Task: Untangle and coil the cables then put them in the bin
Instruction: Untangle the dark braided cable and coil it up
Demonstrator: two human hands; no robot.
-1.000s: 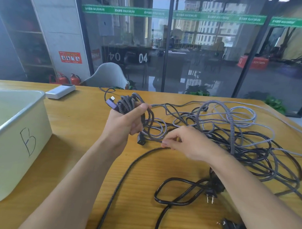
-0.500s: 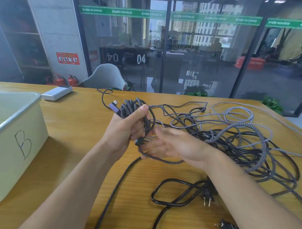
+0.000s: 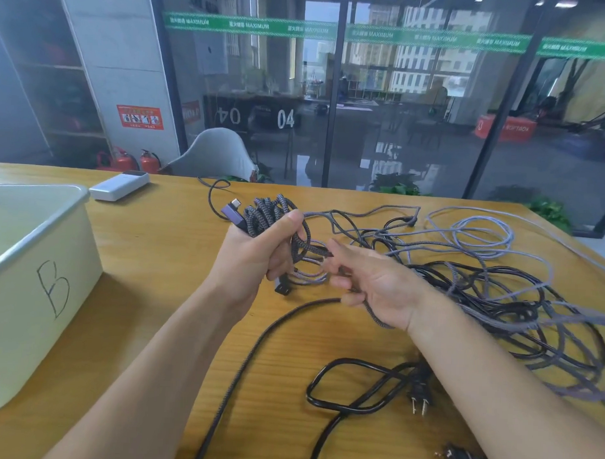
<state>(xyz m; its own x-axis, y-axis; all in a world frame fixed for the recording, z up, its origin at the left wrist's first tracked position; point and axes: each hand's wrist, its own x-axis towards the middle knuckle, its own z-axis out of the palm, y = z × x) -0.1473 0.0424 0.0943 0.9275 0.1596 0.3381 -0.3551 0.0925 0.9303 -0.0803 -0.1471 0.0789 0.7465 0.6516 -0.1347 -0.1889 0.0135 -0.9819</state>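
Holding: our left hand (image 3: 255, 258) clamps the coil (image 3: 270, 216) above the surface (image 3: 149, 258).
Right hand (image 3: 374, 286): palm up, fingers curled round a braided strand.
Tangle (image 3: 481, 287): right.
Bin (image 3: 32, 271): left.

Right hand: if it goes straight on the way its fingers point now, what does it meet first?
Probably the braided coil gripped in the left hand; the right hand points left toward it, though depth is unclear.
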